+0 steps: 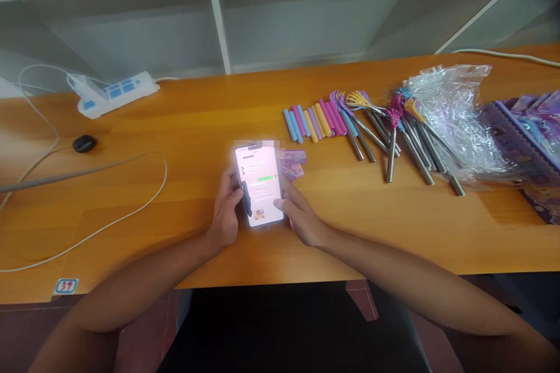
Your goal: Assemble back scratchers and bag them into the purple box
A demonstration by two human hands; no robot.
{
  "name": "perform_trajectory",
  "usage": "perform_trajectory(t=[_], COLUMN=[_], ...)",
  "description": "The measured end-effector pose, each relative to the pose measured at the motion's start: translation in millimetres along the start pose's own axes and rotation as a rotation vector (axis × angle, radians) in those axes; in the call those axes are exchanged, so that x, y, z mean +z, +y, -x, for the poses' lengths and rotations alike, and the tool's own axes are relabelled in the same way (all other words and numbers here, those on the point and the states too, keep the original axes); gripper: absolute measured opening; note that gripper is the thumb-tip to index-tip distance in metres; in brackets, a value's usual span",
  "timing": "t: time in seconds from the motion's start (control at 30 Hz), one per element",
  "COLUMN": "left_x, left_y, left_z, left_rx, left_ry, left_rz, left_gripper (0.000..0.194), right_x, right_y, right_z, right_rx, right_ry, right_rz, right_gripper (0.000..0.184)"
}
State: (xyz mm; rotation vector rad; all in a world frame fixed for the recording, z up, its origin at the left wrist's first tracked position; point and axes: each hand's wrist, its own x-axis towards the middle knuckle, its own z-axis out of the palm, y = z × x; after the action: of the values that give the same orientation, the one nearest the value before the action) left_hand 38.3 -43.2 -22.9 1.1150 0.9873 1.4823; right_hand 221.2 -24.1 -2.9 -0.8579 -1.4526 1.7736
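Note:
Between my two hands a smartphone (265, 183) is held upright over the table, its screen lit with a chat page. My left hand (226, 213) grips the phone's left edge, the thumb along its side. My right hand (301, 213) holds the right edge, with the thumb over the lower part of the screen. Just behind the phone lie several small printed purple cards (294, 157), partly hidden by it. Farther back is a row of coloured tubes (312, 122) in blue, pink, yellow and purple.
Right of the tubes lie several metal back scratchers (391, 151) with coloured hand-shaped heads. Beyond them are clear plastic bags (452, 111) and a purple printed box (525, 145). At the left are a white power strip (125, 93), a black mouse (84, 143) and a loose white cable (126, 217).

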Motion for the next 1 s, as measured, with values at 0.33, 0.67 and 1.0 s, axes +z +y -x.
perform_trajectory(t=[0.33, 0.67, 1.0], left_x=[0.3, -0.4, -0.8], left_y=[0.4, -0.8, -2.8], left_z=[0.0, -0.8, -2.8], left_rx=[0.002, 0.001, -0.031], left_ry=[0.01, 0.02, 0.104], left_rz=[0.018, 0.026, -0.033], left_gripper=[0.042, 0.038, 0.03], right_x=[-1.9, -2.5, -2.5], right_y=[3.6, 5.1, 6.2], right_z=[0.6, 0.3, 2.7], right_rx=[-0.045, -0.045, -0.025], right_ry=[0.013, 0.017, -0.038], right_rz=[0.13, 0.128, 0.108], right_gripper=[0.061, 0.062, 0.055])
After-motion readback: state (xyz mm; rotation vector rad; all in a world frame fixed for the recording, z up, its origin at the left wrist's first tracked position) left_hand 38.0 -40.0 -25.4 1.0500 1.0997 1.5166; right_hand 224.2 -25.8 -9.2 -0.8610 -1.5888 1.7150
